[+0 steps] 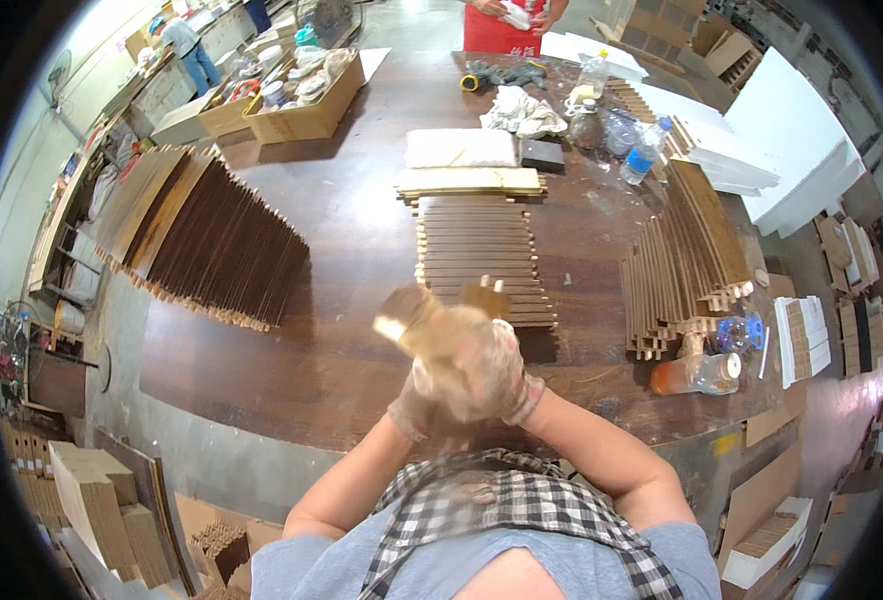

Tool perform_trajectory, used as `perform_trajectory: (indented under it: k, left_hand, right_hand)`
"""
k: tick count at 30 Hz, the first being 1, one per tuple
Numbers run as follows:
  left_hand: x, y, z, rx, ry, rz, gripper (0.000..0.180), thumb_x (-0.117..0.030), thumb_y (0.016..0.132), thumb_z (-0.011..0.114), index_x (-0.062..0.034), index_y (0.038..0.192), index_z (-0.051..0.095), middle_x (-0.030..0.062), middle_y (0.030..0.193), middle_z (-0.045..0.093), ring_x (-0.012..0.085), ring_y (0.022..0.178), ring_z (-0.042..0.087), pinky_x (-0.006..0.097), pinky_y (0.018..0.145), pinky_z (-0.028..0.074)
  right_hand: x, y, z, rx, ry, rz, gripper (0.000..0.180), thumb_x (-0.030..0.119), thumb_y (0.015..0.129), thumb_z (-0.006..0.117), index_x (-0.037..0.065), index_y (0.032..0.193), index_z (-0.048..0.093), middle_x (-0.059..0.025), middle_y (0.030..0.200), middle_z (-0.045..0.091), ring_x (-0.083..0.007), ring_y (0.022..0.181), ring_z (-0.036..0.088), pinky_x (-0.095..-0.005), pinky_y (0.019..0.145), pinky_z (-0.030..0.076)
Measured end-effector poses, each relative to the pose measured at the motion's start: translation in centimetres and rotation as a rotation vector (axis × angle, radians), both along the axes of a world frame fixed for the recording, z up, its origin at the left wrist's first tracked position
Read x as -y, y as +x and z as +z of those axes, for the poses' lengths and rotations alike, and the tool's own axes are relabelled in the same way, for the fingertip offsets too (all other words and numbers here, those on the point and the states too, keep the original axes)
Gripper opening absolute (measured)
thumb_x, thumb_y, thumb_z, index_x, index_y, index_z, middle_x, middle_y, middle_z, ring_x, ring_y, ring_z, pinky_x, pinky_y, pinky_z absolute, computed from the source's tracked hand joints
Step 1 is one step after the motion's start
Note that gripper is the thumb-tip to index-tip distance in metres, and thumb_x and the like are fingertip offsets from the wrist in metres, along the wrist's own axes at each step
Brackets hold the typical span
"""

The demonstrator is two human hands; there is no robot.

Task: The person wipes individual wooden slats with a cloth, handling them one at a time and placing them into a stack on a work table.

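Note:
My left hand (pixel 422 397) and my right hand (pixel 506 374), in pale, stained work gloves, are closed close together at the table's near side. Between them a wooden slat (pixel 485 298) stands tilted up, two small pegs showing at its end. Beside it, a light-brown piece (pixel 397 318) is smeared by motion; its shape cannot be made out. Just beyond my hands lies a row of brown slats (pixel 476 245) with pale peg ends on both sides. My fingers are partly hidden and blurred.
A long stack of slats (pixel 206 240) is at left, another (pixel 686 260) at right. Beside that lie an amber liquid bottle (pixel 696 374) and a blue-capped bottle (pixel 645 150). Farther back are a cardboard box (pixel 306 110), a white rag (pixel 524 112) and a person in a red apron (pixel 501 32).

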State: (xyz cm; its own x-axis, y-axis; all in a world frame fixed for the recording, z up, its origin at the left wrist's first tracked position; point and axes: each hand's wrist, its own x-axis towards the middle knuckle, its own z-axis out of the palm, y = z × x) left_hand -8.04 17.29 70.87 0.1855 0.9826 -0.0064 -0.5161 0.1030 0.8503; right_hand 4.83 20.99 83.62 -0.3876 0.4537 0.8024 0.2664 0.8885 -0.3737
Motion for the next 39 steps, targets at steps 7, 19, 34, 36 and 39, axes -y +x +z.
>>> perform_trajectory:
  k: [7,19,34,36,39]
  left_hand:
    - [2.8,-2.5,12.3,0.040,-0.386,-0.250,0.050,-0.038,0.102,0.058,-0.0080,0.141,0.051,0.0073,0.119,0.065,0.0251,0.098,0.065,0.035,0.093,0.052]
    - [-4.7,-20.8,29.8,-2.091,0.542,0.900,0.049,-0.032,0.092,0.070,-0.0140,0.136,0.059,0.0146,0.123,0.061,0.0362,0.106,0.060,0.046,0.090,0.050]
    - [-11.4,-27.5,26.5,-2.433,0.399,0.823,0.036,-0.034,0.089,0.070,-0.0235,0.123,0.069,0.0063,0.113,0.067,0.0317,0.098,0.064,0.045,0.083,0.054]
    - [-12.2,-27.9,26.4,-2.368,0.581,0.789,0.036,-0.027,0.086,0.072,-0.0226,0.121,0.069,0.0079,0.110,0.067,0.0311,0.096,0.064,0.045,0.080,0.056]
    - [-11.6,-26.0,26.5,-2.435,0.831,0.855,0.043,-0.020,0.087,0.070,-0.0153,0.129,0.063,0.0098,0.110,0.065,0.0332,0.094,0.063,0.046,0.082,0.054]
  right_hand:
    - [-8.2,5.7,-0.7,-0.005,-0.222,-0.346,0.075,0.019,0.094,0.063,0.016,0.157,0.022,-0.0097,0.110,0.066,-0.0166,0.074,0.070,-0.0273,0.058,0.062]
    - [-2.0,7.3,-4.1,-0.462,-0.642,-0.157,0.074,0.004,0.091,0.063,0.002,0.156,0.027,-0.0153,0.145,0.044,-0.0259,0.129,0.051,-0.0362,0.107,0.044]
    - [-1.3,11.3,-6.3,-0.451,-0.667,-0.266,0.075,0.013,0.093,0.067,0.000,0.156,0.027,-0.0142,0.150,0.041,-0.0244,0.132,0.047,-0.0368,0.110,0.040]
    - [-1.1,11.9,-7.4,-0.564,-0.776,-0.224,0.075,0.014,0.094,0.067,0.001,0.156,0.027,-0.0132,0.150,0.040,-0.0240,0.134,0.045,-0.0370,0.111,0.039]
    - [-0.4,13.2,-6.9,-0.481,-0.653,-0.333,0.075,0.013,0.094,0.067,0.002,0.156,0.027,-0.0124,0.153,0.038,-0.0253,0.139,0.040,-0.0395,0.116,0.033]
